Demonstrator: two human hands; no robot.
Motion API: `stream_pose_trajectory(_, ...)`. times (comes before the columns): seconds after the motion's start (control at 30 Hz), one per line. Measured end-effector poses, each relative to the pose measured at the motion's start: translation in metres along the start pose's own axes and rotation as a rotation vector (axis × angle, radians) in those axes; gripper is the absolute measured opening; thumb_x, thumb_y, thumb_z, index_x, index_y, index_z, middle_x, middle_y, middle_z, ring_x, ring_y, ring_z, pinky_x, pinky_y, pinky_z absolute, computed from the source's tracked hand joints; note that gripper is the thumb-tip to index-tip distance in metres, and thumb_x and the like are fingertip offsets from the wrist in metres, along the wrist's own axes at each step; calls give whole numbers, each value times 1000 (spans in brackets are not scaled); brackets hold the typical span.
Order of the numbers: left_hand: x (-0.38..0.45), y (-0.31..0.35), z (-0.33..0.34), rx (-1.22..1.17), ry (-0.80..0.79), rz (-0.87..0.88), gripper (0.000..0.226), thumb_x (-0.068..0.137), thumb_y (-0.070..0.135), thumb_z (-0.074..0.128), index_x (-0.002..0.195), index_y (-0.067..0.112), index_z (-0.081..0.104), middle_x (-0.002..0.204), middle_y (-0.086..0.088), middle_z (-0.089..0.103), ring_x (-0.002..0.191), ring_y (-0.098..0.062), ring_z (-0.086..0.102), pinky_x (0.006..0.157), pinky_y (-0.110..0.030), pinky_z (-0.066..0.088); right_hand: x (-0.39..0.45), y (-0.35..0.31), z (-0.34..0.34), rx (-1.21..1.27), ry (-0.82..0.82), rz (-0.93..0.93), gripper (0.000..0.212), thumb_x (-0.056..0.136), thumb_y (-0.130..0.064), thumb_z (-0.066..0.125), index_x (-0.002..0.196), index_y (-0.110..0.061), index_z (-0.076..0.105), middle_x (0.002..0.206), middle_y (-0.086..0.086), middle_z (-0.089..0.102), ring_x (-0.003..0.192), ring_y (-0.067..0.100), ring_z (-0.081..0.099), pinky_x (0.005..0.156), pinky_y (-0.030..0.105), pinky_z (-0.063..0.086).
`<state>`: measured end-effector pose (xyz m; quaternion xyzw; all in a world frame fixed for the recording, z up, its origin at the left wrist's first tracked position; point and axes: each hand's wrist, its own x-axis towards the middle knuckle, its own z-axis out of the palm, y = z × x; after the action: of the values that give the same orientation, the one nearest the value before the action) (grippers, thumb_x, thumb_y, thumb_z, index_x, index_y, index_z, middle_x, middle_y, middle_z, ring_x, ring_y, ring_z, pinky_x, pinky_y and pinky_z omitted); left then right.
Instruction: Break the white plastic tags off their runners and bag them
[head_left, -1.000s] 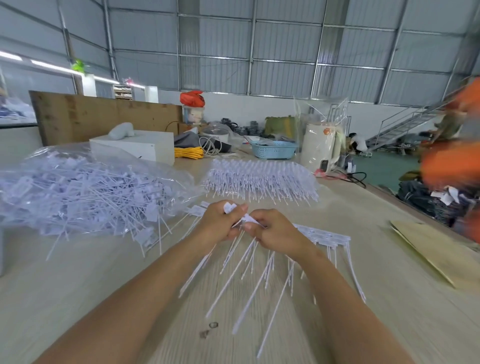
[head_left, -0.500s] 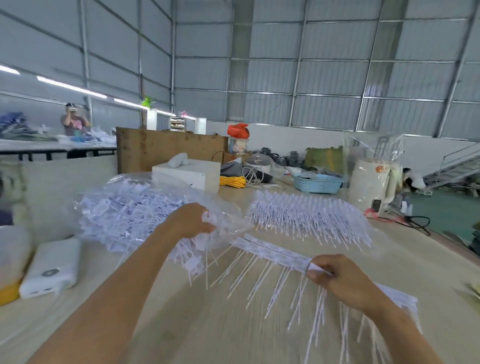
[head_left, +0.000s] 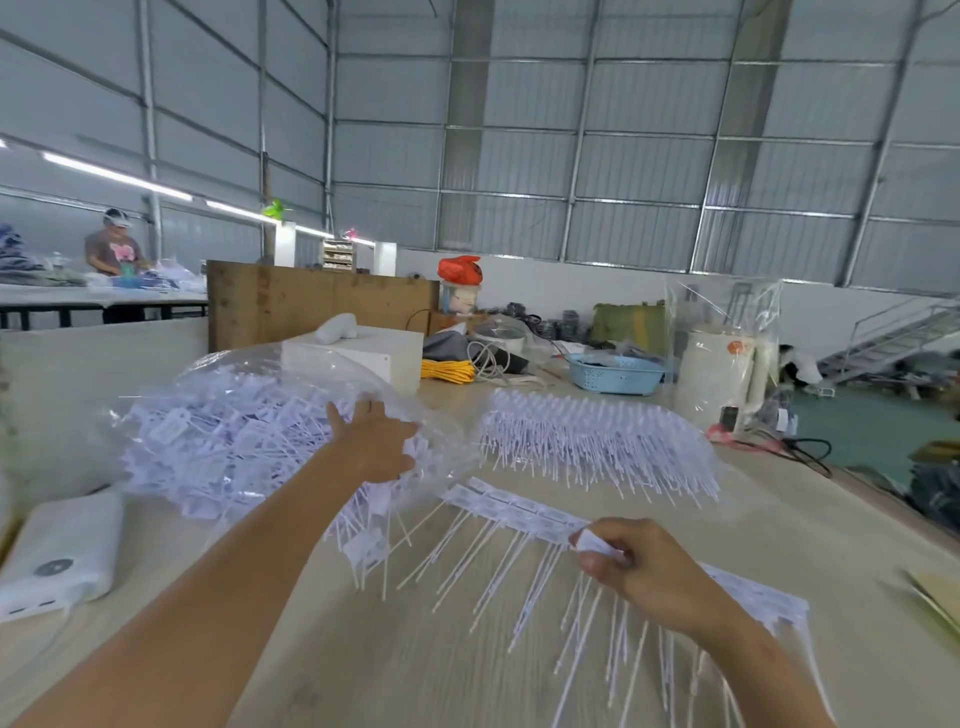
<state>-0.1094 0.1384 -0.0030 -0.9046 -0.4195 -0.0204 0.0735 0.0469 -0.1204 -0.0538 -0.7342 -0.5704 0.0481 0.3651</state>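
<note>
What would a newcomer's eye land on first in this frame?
Probably the bulging clear bag of loose white tags at left, with the left hand reaching into its mouth. Next, the runner strip lying across the table, pinched by the right hand, and a heap of unbroken runners behind it.

The surface (head_left: 415, 670) is pale matt wood grain. The bag (head_left: 218, 415) is clear glossy plastic film, the tags (head_left: 524, 506) matt white plastic. Behind stand a rough brown board (head_left: 311, 304) and ribbed metal walls (head_left: 649, 171).

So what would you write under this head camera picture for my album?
Left hand reaches into the bag of tags; right hand pinches a tag strip.
</note>
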Motion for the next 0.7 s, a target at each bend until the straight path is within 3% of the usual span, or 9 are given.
stream_pose_trajectory(0.07, -18, 17, -14, 46, 37, -4, 44, 98, 32, 42, 142, 31, 38, 154, -16, 18, 143, -35, 12, 112, -60, 9, -1, 0, 1, 29, -15, 14, 18, 88, -7, 60, 72, 0, 56, 87, 19, 64, 77, 27, 59, 61, 23, 33)
stream_pose_trajectory(0.13, -35, 35, -27, 68, 112, -13, 34, 94, 18, 44, 127, 18, 51, 134, -9, 48, 126, -29, 43, 105, -48, 28, -2, -1, 2, 24, -30, 11, 12, 87, -8, 60, 75, -5, 61, 81, 5, 62, 76, 14, 54, 66, 20, 35)
stream_pose_trajectory(0.2, -52, 55, -35, -23, 128, 63, 23, 93, 15, 46, 113, 11, 57, 114, -5, 62, 104, -23, 59, 85, -33, 42, -2, -1, 4, -11, -39, 2, 9, 88, -7, 58, 90, 0, 64, 79, -4, 51, 78, 10, 50, 70, 19, 35)
stream_pose_trajectory(0.27, -63, 75, -37, -296, -22, 194, 22, 93, 17, 46, 97, 5, 64, 91, -8, 74, 70, -14, 67, 62, -19, 48, -1, -3, 5, 13, -23, 30, 17, 88, -5, 57, 104, -2, 64, 85, -2, 47, 82, 13, 50, 69, 15, 36)
stream_pose_trajectory(0.33, -72, 97, -30, -646, -169, 305, 38, 96, 31, 48, 92, -2, 66, 74, -12, 73, 47, -10, 62, 50, -13, 48, -2, -7, 6, 113, 7, 80, 35, 87, -4, 60, 118, -20, 56, 94, -2, 48, 74, 9, 52, 64, 14, 40)
stream_pose_trajectory(0.43, -79, 124, -4, -833, -110, 375, 57, 90, 57, 48, 88, 3, 64, 70, -11, 71, 53, -12, 62, 55, -20, 48, -2, -9, 7, 309, 34, 82, 57, 82, 4, 65, 126, -26, 45, 97, 0, 47, 60, 3, 51, 61, 17, 47)
stream_pose_trajectory(0.53, -76, 138, 24, -1116, -5, 393, 43, 91, 45, 55, 67, 10, 55, 49, 2, 57, 40, 0, 52, 47, -17, 41, -2, -10, 8, 411, 59, 74, 69, 77, 7, 69, 128, -28, 39, 103, 2, 45, 69, 5, 59, 64, 16, 50)
stream_pose_trajectory(0.63, -73, 141, 33, -1347, 128, 314, 35, 94, 25, 57, 62, 11, 51, 50, -1, 53, 36, 1, 49, 41, -12, 37, 1, -6, 8, 127, 123, 102, 50, 77, -8, 74, 120, -19, 50, 101, -2, 45, 70, 1, 47, 64, 11, 41)
stream_pose_trajectory(0.7, -77, 143, 37, -1566, 59, 285, 31, 96, 22, 54, 68, 11, 53, 50, -4, 57, 37, -9, 52, 39, -17, 39, 2, -4, 7, 89, 116, 117, 14, 84, -13, 68, 96, -11, 61, 88, 0, 56, 67, 7, 51, 68, 27, 49)
